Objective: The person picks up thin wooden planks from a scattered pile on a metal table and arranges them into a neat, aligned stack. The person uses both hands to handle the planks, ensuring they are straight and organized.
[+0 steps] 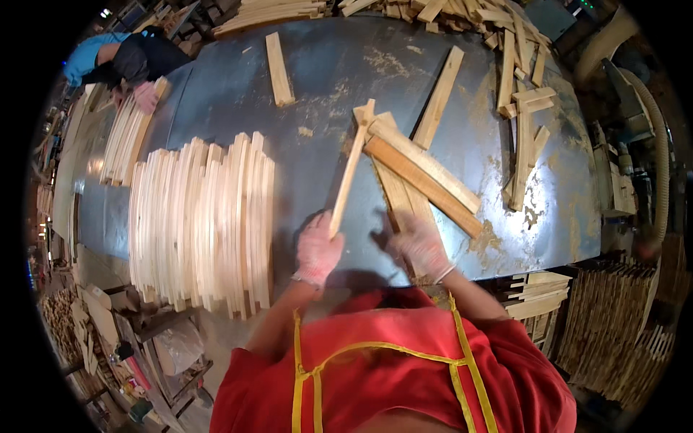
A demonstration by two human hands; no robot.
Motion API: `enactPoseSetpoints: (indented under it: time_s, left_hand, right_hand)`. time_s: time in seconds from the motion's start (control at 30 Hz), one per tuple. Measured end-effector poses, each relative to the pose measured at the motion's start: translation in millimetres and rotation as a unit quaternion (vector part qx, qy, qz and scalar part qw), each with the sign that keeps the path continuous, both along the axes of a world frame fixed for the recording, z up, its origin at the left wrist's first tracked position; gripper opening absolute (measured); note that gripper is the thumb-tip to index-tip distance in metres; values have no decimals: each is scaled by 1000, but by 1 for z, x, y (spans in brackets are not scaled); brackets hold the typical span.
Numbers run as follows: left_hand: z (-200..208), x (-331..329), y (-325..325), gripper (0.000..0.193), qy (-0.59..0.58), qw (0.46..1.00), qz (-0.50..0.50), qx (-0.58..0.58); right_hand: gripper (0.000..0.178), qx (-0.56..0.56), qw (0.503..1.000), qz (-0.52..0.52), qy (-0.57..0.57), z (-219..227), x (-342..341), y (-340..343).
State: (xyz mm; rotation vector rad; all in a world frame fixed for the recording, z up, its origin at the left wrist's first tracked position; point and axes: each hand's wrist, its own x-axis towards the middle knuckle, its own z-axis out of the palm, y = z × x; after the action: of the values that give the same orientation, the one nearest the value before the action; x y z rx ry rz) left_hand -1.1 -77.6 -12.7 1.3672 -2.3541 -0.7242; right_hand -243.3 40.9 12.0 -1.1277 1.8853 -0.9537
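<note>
Gray metal table [317,162] strewn with wooden strips, seen from above by the person at its near edge.

The table fills most of the scene. At the near edge is the person's red clothing [382,364], trimmed in yellow. A broad row of pale slats [202,224] lies side by side on the left. Jumbled offcuts [432,10] crowd the far edge and spill down the right. At far left, a co-worker [126,61] in blue and black has a gloved hand on a smaller bundle [130,141]. Right of center, several boards [426,167] lie crossed in a loose pile. One separate board [279,71] lies toward the far side.

The right hand [419,249], gloved and motion-blurred, is at the pile's near end, fingers partly bent; whether it grips cannot be told. The left hand [319,251], also gloved, is closed around the near end of a narrow slat [351,169], which points away, its far end beside the pile.
</note>
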Motion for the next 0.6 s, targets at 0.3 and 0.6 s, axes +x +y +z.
enactPoseSetpoints:
  time_s: [0.3, 0.6]
  left_hand:
    - [11, 129, 31, 70, -316, 923, 99, -196]
    - [16, -47, 35, 72, 44, 981, 17, 188]
  right_hand:
    - [113, 205, 911, 107, 342, 9, -147, -51]
    - [94, 74, 970, 74, -219, -1, -114, -71]
